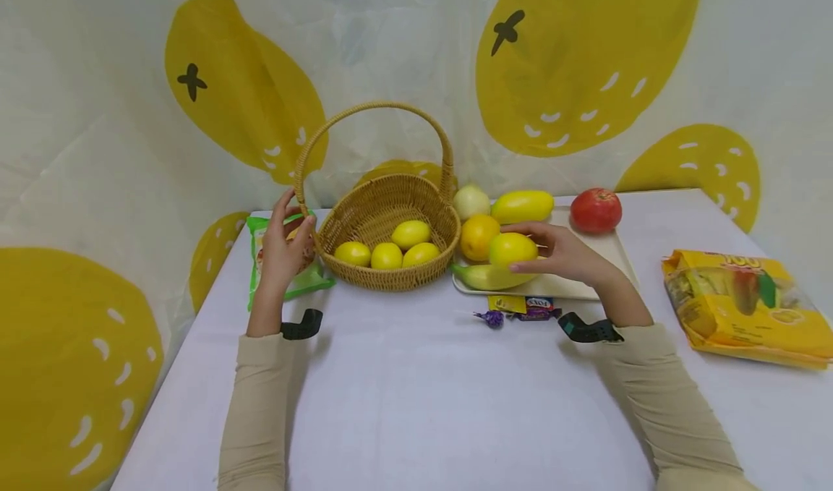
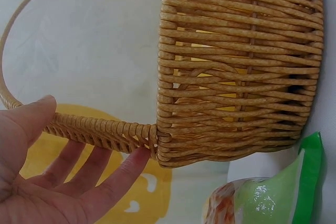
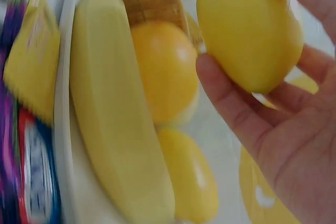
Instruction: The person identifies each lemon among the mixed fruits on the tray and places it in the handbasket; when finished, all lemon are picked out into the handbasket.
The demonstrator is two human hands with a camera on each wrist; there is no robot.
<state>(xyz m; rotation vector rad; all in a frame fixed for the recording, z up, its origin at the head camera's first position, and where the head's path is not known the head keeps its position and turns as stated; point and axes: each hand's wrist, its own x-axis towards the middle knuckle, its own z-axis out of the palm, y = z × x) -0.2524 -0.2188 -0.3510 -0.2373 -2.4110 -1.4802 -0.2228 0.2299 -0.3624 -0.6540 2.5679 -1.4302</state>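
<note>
A wicker basket [image 1: 390, 279] with a tall hoop handle [image 1: 377, 108] holds several yellow lemons [image 1: 410, 233]. My left hand [image 1: 294, 223] grips the handle at its left base; in the left wrist view the thumb lies over the handle [image 2: 100, 129] and the fingers [image 2: 118, 174] under it, beside the basket wall [image 2: 236, 66]. My right hand [image 1: 547, 251] holds a yellow lemon [image 1: 513, 249] just above a cream tray [image 1: 612, 256]. The right wrist view shows that lemon [image 3: 247, 24] cupped between thumb and fingers [image 3: 231, 98].
On the tray lie an orange [image 1: 479, 236], a long pale banana [image 1: 488, 277], a white onion [image 1: 471, 202], a yellow mango [image 1: 523, 206] and a red tomato [image 1: 595, 210]. Wrapped candies [image 1: 520, 306] lie before the tray. A green packet [image 1: 306, 280] sits left, a yellow bag [image 1: 748, 303] right.
</note>
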